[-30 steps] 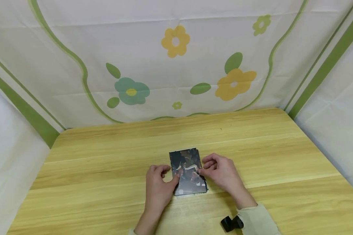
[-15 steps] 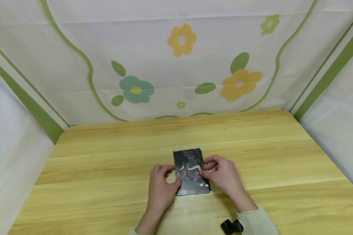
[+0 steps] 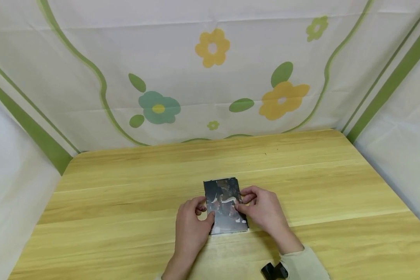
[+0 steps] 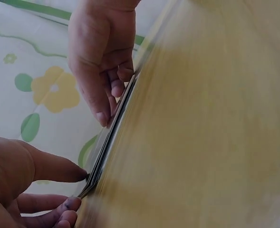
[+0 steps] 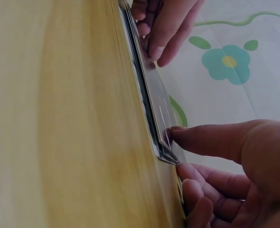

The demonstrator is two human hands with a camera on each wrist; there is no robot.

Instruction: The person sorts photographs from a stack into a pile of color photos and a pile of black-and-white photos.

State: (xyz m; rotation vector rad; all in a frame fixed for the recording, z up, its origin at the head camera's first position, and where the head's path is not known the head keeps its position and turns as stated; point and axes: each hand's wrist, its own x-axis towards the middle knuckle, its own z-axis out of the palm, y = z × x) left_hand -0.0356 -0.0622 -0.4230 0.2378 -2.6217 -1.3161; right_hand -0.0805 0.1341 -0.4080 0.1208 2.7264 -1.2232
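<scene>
A stack of dark picture cards (image 3: 224, 221) lies flat on the wooden table, its top printed with a blurry scene and pale patches. My left hand (image 3: 191, 230) grips its left side, thumb on the top face and fingers at the edge. On the opposite side my right hand (image 3: 266, 210) pinches the edge the same way, thumb on top. Several thin layers of the stack (image 4: 112, 134) show edge-on in the left wrist view. From the right wrist view, the layers of the stack (image 5: 147, 90) fan slightly apart at the near corner.
A wood-grain table (image 3: 126, 221) spreads around the stack. Behind it hangs a white cloth (image 3: 182, 70) with flowers and green lines. A black strap-like piece (image 3: 274, 271) sits by the right sleeve (image 3: 304, 264).
Lower layers that stuck out at the stack's right and bottom edges now sit closer in line with the top card. Both hands stay at its sides; the head view shifts slightly.
</scene>
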